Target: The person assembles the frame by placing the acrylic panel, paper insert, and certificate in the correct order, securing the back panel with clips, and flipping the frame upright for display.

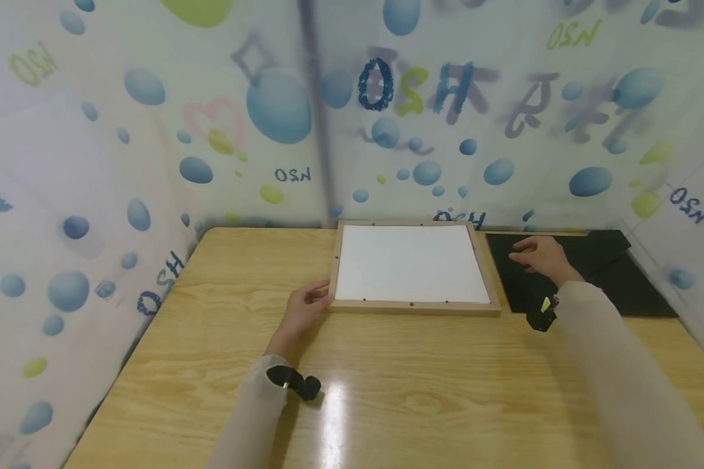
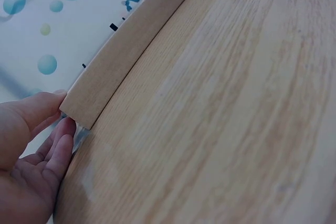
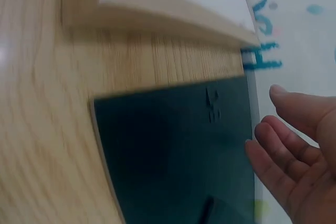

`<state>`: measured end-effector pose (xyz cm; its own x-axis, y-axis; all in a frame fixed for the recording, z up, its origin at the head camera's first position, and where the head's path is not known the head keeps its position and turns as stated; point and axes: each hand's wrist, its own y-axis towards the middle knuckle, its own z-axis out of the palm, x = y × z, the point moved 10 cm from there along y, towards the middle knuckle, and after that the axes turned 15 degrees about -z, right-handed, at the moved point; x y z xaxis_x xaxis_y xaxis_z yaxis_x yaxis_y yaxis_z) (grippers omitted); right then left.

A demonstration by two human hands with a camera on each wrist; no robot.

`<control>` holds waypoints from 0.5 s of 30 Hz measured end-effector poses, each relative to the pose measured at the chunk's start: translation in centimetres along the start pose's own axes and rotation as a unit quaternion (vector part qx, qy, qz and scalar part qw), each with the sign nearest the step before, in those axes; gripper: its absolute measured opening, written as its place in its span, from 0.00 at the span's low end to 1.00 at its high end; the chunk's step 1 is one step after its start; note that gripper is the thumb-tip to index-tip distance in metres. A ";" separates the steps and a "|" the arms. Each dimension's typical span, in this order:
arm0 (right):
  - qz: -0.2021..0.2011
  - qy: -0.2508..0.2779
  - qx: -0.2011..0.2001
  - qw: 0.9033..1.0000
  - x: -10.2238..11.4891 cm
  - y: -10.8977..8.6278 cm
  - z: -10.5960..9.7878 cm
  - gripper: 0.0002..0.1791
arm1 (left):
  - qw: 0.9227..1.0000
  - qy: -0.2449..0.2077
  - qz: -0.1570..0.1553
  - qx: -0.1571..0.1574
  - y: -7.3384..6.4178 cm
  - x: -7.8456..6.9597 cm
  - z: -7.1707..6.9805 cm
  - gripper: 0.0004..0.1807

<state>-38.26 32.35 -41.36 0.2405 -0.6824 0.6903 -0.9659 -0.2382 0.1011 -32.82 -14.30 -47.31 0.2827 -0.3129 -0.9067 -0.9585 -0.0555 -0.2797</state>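
A light wooden frame (image 1: 413, 307) around a white panel (image 1: 410, 264) lies flat toward the back of the table. Small dark tabs (image 2: 113, 27) show along its inner edge. At the frame's near left corner, my left hand (image 1: 306, 307) pinches the wood, thumb on the top edge and fingertips at the side below. Right of the frame lies a flat black board (image 1: 628, 286). My right hand (image 1: 541, 257) hovers over it, thumb and fingers apart and loosely bent, with nothing between them in the right wrist view.
A black flap or folded piece (image 1: 609, 244) lies on the board's far right part. The wooden table (image 1: 422, 391) meets a printed curtain (image 1: 281, 189) at the back and sides. Each wrist carries a black camera strap (image 1: 296, 383).
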 end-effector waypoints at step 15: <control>0.025 -0.046 -0.055 0.997 -4.8 -5.9 -5.7 0.31 | 1.000 0.000 0.007 0.000 -0.3 -0.3 -0.2 0.21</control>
<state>-34.27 40.92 -41.19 0.1942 -0.7529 0.6288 -0.9804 -0.1281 0.1494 -32.66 -14.37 -46.86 0.2692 -0.3130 -0.9108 -0.9624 -0.0518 -0.2667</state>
